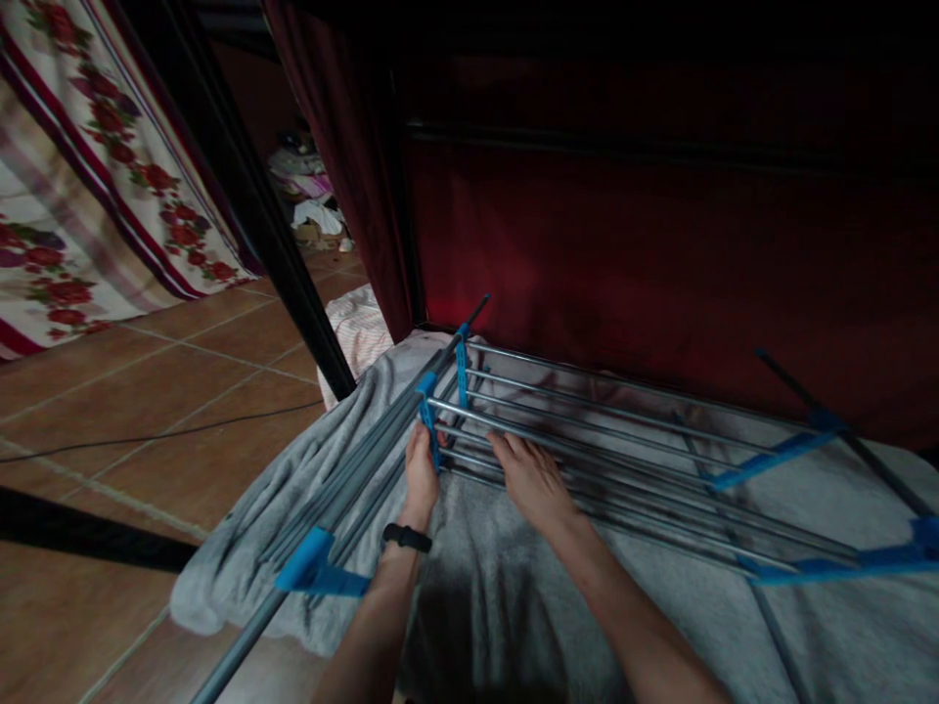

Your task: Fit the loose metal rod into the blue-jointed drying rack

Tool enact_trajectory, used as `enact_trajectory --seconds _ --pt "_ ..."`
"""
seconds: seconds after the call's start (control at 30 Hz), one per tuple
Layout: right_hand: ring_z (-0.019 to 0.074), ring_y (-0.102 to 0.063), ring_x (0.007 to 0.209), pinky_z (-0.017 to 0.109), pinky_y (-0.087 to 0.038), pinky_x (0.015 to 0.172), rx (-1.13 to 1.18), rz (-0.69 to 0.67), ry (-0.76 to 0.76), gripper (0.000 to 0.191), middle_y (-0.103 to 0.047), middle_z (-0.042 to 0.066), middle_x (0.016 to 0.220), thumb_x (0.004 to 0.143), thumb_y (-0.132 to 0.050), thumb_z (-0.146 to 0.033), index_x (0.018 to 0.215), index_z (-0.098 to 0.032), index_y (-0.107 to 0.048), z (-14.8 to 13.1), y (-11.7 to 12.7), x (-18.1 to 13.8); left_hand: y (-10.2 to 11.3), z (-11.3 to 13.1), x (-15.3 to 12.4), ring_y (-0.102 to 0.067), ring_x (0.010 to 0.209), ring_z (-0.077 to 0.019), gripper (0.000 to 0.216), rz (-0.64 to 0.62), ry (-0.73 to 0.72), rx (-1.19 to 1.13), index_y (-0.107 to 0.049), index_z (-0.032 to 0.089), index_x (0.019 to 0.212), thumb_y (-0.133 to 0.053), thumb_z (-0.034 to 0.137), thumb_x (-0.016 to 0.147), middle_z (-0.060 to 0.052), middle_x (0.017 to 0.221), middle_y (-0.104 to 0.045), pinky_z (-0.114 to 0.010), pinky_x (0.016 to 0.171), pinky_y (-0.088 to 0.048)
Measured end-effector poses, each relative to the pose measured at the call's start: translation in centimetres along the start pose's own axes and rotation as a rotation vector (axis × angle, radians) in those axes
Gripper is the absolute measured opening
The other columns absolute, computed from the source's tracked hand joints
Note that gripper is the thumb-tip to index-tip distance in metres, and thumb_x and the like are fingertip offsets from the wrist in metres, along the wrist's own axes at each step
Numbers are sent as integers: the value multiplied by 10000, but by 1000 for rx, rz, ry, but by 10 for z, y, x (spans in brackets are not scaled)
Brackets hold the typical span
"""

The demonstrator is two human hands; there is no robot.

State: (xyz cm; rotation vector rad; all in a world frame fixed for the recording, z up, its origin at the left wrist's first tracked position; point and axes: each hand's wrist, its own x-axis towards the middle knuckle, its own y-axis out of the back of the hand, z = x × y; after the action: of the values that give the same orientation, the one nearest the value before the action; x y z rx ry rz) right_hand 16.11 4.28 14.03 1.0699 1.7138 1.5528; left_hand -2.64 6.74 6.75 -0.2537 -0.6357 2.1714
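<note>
A folding clothes-drying rack of grey metal rods (623, 442) and blue plastic brackets lies across a grey blanket (469, 567). My left hand (421, 467), with a dark band at its wrist, is closed around the near left blue bracket (428, 411), where several rods end. Just to the right, my right hand (532, 479) has its fingers over the rods and looks closed on them; its fingertips are partly hidden. More rods lie bundled along the left side, beside a loose-hanging blue corner piece (312, 562) on a longer tube (242, 645).
Blue end brackets (828, 565) of the rack reach to the right. A dark red curtain (623, 274) hangs behind. A black post (256, 196) stands at the left, over a tiled floor (183, 376) with a cable (161, 430). A flowered cloth (95, 176) hangs beyond.
</note>
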Motion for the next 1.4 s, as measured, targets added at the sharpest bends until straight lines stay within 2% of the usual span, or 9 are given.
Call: enact_trajectory --seconds 0.53,0.83,1.0,1.1,1.23,1.33,1.4 --pt "227 -669 1258 348 -491 1054 35 -50 -2 594 -673 92 1457 1043 -280 -106 1563 -267 -516 2 1 2 8 -12 3 -551 629 -143 449 -11 -49 132 -591 220 748 -707 618 918 26 687 -569 -284 645 -495" --pt "233 -689 1245 368 -509 1034 91 -104 -6 575 -698 72 1434 1053 -276 -121 1533 -289 -544 3 9 7 16 -18 6 -515 671 -186 645 -79 -172 344 -564 243 671 -551 851 885 -15 699 -561 -328 661 -476" --pt "234 -677 1273 381 -512 1074 111 -79 19 574 -667 88 1489 1040 -311 -106 1549 -260 -527 3 9 9 15 -16 8 -514 672 -198 663 -76 -205 420 -555 250 665 -507 873 886 -18 692 -561 -354 690 -484" --pt "242 -643 1323 401 -507 1121 120 -1 58 573 -646 111 1512 1031 -342 -91 1570 -206 -497 1 5 6 13 -13 10 -528 697 -200 624 -54 -175 437 -564 251 696 -522 848 876 -12 713 -566 -368 753 -503" --pt "220 -543 1433 408 -434 1234 118 195 158 538 -601 97 1564 1033 -412 -103 1551 -206 -512 5 -8 -23 13 -8 0 -617 971 -254 482 63 -247 509 -648 233 928 -564 707 892 -52 968 -659 -443 1006 -500" --pt "209 -523 1449 403 -436 1245 115 306 83 529 -614 64 1548 1009 -489 -100 1507 -264 -561 17 -26 -66 22 -4 -20 -593 1197 -325 390 204 -460 694 -639 206 1056 -547 564 932 -118 1160 -641 -536 1118 -443" --pt "198 -576 1387 382 -479 1205 129 365 -42 500 -654 52 1487 1007 -472 -89 1446 -280 -612 32 -37 -101 24 -1 -37 -568 1280 -373 335 98 -646 812 -638 219 1088 -629 492 894 -137 1173 -652 -583 1130 -433"
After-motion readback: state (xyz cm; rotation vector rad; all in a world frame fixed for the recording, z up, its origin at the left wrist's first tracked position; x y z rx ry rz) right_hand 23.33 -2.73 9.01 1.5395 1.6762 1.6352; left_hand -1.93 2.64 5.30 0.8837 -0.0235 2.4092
